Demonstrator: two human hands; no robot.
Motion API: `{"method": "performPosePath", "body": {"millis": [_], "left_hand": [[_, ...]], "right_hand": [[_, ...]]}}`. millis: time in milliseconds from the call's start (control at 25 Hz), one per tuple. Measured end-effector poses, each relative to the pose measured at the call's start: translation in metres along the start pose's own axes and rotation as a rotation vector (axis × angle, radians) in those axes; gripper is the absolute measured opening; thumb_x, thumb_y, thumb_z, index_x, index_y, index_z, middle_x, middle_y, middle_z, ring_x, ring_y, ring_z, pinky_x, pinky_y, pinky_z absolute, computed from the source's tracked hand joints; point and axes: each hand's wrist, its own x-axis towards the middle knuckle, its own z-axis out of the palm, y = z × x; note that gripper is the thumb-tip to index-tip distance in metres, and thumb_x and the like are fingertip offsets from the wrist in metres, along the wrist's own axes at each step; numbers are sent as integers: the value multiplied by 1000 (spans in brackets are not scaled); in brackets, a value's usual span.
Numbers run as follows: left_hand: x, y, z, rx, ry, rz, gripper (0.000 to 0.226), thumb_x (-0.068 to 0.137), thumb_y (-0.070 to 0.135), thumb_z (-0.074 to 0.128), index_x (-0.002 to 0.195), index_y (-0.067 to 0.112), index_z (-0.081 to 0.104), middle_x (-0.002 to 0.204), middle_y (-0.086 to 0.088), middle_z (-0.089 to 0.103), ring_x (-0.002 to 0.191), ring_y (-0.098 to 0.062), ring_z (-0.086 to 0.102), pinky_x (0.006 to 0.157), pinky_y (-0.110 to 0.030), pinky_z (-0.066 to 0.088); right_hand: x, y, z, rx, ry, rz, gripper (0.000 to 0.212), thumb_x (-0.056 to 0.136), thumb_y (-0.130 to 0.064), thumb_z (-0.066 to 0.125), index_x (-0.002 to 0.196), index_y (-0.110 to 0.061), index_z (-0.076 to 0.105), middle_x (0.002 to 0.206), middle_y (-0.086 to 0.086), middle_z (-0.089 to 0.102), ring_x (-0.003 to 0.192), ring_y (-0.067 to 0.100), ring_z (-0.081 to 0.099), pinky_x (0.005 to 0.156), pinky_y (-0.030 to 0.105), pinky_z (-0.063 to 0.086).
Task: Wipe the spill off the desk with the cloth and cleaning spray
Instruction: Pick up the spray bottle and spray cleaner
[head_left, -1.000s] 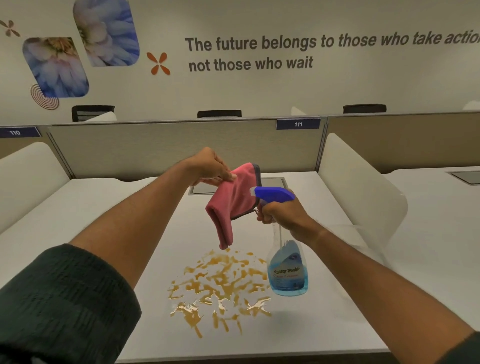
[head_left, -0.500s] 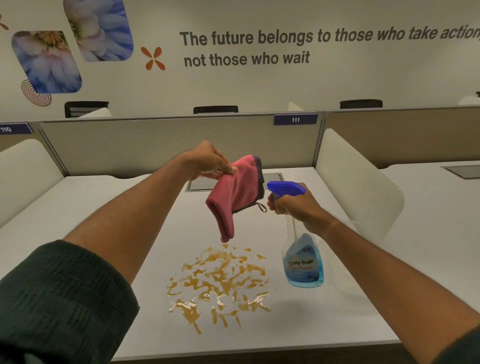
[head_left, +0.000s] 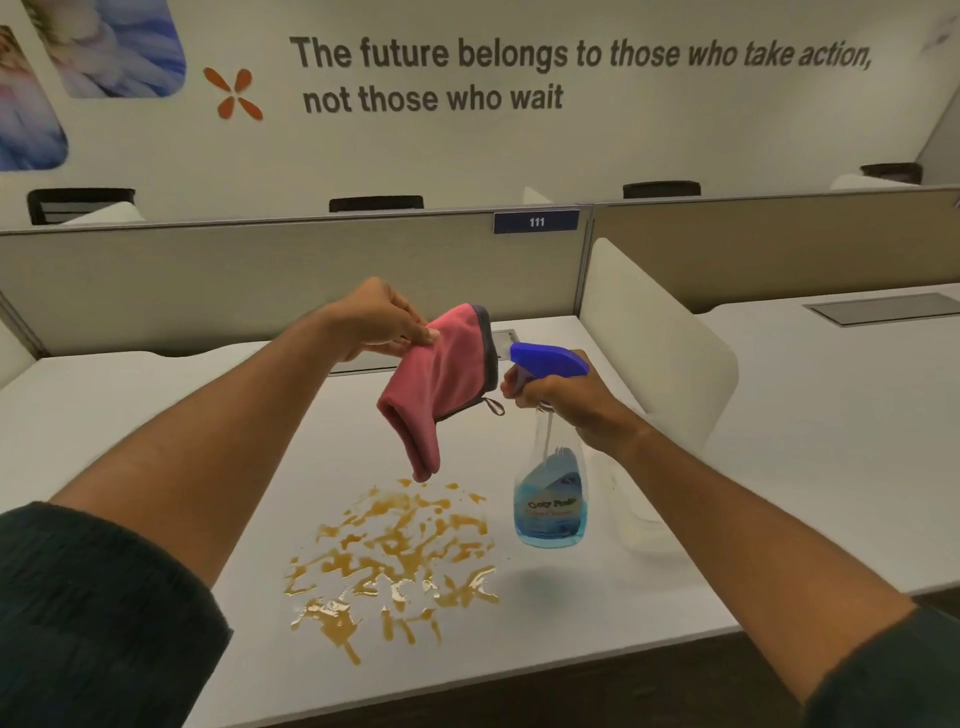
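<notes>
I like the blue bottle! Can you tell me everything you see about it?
The spray bottle is clear plastic, partly filled with blue liquid, with a blue label and a blue trigger head. The right hand grips its neck, holding it upright above the white desk, right of the spill. Its nozzle points at the pink cloth, close beside it.

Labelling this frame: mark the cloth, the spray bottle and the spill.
cloth (head_left: 434, 384), head view, middle of the pink fabric.
spray bottle (head_left: 548, 512), head view, blue-liquid lower body.
spill (head_left: 400, 556), head view, centre of the brown puddle.
</notes>
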Motion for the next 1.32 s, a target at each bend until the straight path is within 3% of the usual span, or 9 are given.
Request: {"method": "performPosePath", "body": {"millis": [160,440,560,720,800,920,1000,1160,1320], "left_hand": [[3,0,11,8,-8,15,17,70,2,81,83,-1,71,77,-11,71,62,-14,69,56,-20,58],[12,-2,31,15,-35,13,16,70,1,80,83,-2,71,78,-12,71,66,-16,69,58,-22,59],[16,-5,38,9,-44,14,13,70,1,80,79,-1,72,77,-13,71,68,-19,69,66,-27,61],[20,-11,43,33,-49,7,16,70,2,81,82,-2,73,77,-13,71,69,-19,69,70,-29,61],[21,-14,44,40,-40,2,17,69,3,82,83,-3,73,77,-13,71,67,-18,69,67,-27,61],[21,-20,44,58,-22,-11,20,69,4,83,85,-4,74,78,-14,73,69,-19,70,68,-28,61],[20,-25,43,57,-11,-24,21,69,4,83,86,-4,73,80,-15,73,71,-21,71,68,-29,61],[19,-31,42,58,3,-41,22,69,3,83,87,-6,73,83,-17,74,72,-22,72,67,-28,61],[19,-35,40,64,19,-56,22,68,4,84,86,-5,73,83,-18,74,73,-22,72,69,-30,61]], "right_hand": [[0,0,-26,51,31,-19,22,77,7,63,91,-9,69,93,11,73,89,19,69,75,24,57],[8,17,-43,204,299,60,35,81,1,71,101,-23,55,91,-5,65,87,19,63,66,20,53],[16,36,-44,246,442,81,46,83,-7,73,122,-16,50,105,0,63,94,20,61,66,19,53],[27,53,-38,205,592,82,41,86,-9,71,115,-21,44,102,1,57,81,19,57,68,21,51],[35,62,-34,197,642,120,47,86,-14,73,124,-17,45,113,6,55,87,22,59,65,17,52],[47,72,-28,180,662,185,64,85,-23,74,138,-16,40,132,11,49,110,28,57,75,24,55],[53,76,-22,143,653,182,65,86,-24,73,139,-16,39,135,11,47,109,25,54,78,26,52],[59,76,-13,139,666,142,55,87,-25,72,132,-17,42,121,4,47,108,25,53,86,32,53],[63,73,-5,111,670,154,50,88,-25,71,129,-13,44,109,-2,41,94,19,49,92,37,53]]}}
